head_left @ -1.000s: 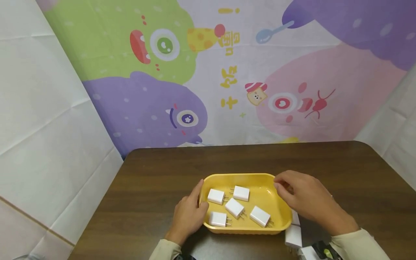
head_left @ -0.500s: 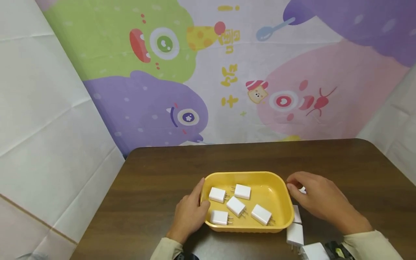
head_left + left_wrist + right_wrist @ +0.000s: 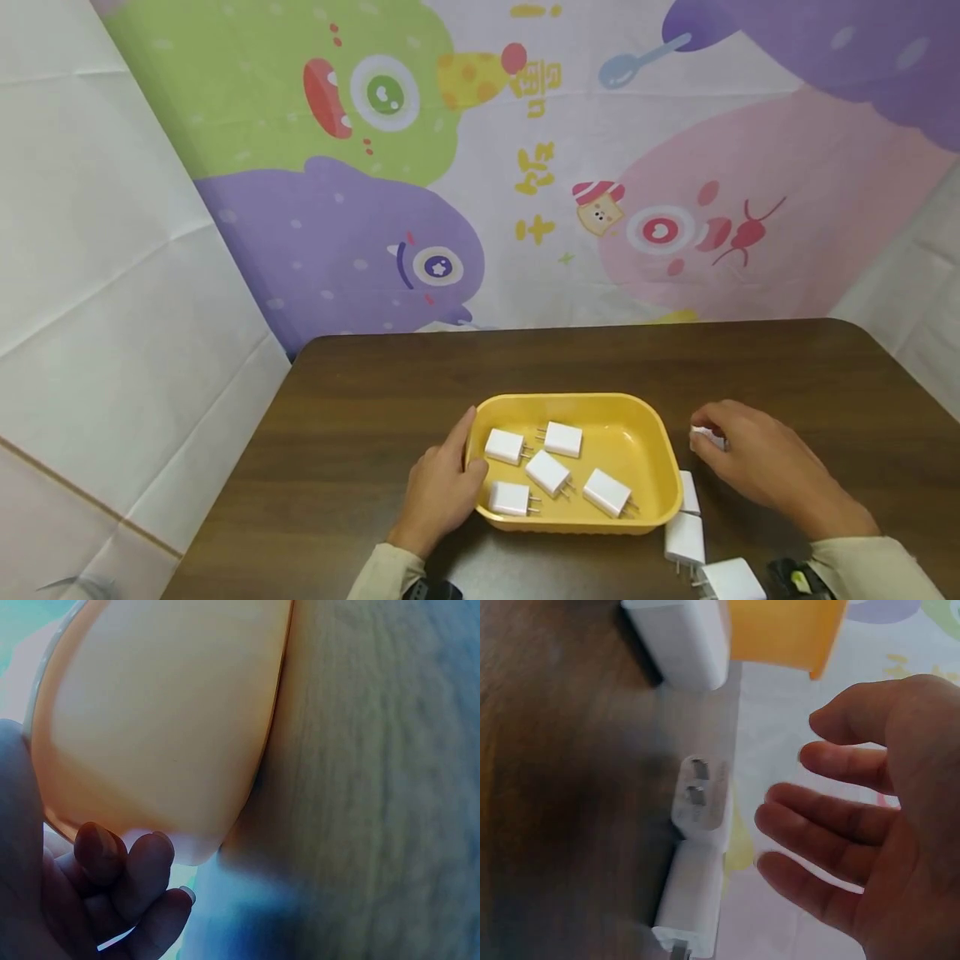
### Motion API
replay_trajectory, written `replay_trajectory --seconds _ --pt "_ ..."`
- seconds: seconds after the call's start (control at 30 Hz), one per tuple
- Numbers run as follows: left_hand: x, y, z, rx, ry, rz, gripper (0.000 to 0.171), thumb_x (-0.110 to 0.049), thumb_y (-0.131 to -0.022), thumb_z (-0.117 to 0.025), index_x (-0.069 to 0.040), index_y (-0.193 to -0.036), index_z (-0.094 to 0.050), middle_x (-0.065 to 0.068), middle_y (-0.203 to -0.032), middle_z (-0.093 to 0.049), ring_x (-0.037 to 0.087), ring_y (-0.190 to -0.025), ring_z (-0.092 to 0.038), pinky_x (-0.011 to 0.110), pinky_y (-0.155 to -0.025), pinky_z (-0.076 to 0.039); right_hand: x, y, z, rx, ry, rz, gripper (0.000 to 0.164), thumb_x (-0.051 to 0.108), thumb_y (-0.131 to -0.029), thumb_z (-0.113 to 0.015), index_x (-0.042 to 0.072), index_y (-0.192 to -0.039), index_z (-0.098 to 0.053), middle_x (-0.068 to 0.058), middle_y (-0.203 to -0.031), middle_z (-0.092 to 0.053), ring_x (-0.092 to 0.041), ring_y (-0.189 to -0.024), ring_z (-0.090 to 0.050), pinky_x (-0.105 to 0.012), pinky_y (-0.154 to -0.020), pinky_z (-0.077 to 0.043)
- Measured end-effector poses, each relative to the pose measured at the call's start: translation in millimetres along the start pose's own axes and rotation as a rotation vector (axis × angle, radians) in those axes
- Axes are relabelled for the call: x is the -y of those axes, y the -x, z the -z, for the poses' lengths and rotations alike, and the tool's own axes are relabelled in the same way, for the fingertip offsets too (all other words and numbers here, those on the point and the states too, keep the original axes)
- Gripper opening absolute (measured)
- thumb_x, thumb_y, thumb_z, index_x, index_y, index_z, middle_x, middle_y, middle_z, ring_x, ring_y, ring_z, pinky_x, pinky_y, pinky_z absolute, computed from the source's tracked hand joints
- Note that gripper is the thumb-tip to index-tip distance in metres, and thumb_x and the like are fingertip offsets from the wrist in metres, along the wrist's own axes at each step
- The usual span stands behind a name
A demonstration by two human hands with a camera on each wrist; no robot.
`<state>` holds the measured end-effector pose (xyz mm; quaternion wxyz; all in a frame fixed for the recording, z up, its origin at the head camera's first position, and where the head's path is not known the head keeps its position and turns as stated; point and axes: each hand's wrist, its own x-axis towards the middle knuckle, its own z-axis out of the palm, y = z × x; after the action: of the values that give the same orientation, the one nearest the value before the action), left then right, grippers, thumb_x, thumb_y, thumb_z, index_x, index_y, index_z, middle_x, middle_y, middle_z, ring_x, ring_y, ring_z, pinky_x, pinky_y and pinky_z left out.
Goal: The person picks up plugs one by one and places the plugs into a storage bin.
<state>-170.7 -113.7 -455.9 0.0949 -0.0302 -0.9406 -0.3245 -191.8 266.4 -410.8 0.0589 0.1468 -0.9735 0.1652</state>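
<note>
A yellow plastic tray (image 3: 645, 454) stands on the table with several white USB chargers (image 3: 549, 472) lying inside, their metal prongs showing. My left hand (image 3: 442, 483) grips the tray's left end, thumb at the rim and fingers against the outer wall (image 3: 172, 720). To the right of the tray, my right hand (image 3: 772, 462) hovers with loosely bent fingers, holding nothing in the right wrist view. White shows through the gap between its thumb and forefinger in the head view. Below that hand, a charger with its prong face showing (image 3: 701, 795) sits in line with another charger (image 3: 690, 896).
More white chargers (image 3: 684, 537) stand on the table along the tray's right side, one (image 3: 731, 579) close to the right wrist. The brown table (image 3: 360, 417) ends at a cartoon-print cloth (image 3: 360, 242) behind, with a white sheet (image 3: 135, 250) on the left.
My right hand has moved right, away from the tray's right rim, to beside the chargers on the table. My left hand keeps its grip on the tray.
</note>
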Motion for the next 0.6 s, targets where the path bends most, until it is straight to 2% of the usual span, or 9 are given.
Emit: replay_trajectory --seconds 0.1,0.3,0.6 --pt "0.0 0.6 -0.1 -0.006 0.001 -0.003 0.065 -0.021 -0.087 -0.058 -0.018 -0.151 -0.047 0.009 -0.098 -0.074 0.019 -0.076 -0.061 0.046 -0.073 -0.048 -3.5 0.8 -2.9 0.038 0.012 -0.028 0.024 0.028 -0.088 -0.073 0.011 -0.105 -0.070 -0.007 -0.105 -0.064 -0.027 -0.091 -0.061 -0.057 -0.080 -0.050" --pt "-0.1 0.6 -0.8 -0.018 -0.002 -0.009 0.065 -0.021 -0.087 -0.058 -0.017 -0.151 -0.047 0.010 -0.104 -0.073 0.021 -0.082 -0.065 0.048 -0.077 -0.049 -13.4 0.1 -8.2 0.046 0.040 -0.045 0.029 0.027 -0.086 -0.075 0.007 -0.105 -0.070 -0.014 -0.108 -0.060 -0.033 -0.096 -0.058 -0.059 -0.084 -0.047" --pt "1.0 0.4 -0.4 -0.003 -0.006 -0.015 0.066 -0.019 -0.088 -0.058 -0.018 -0.152 -0.046 0.008 -0.096 -0.072 0.018 -0.072 -0.057 0.043 -0.071 -0.046 -24.0 -3.8 -16.0 0.096 0.048 -0.047 0.029 0.024 -0.084 -0.076 0.007 -0.105 -0.068 -0.025 -0.123 -0.060 -0.042 -0.108 -0.057 -0.063 -0.090 -0.044"
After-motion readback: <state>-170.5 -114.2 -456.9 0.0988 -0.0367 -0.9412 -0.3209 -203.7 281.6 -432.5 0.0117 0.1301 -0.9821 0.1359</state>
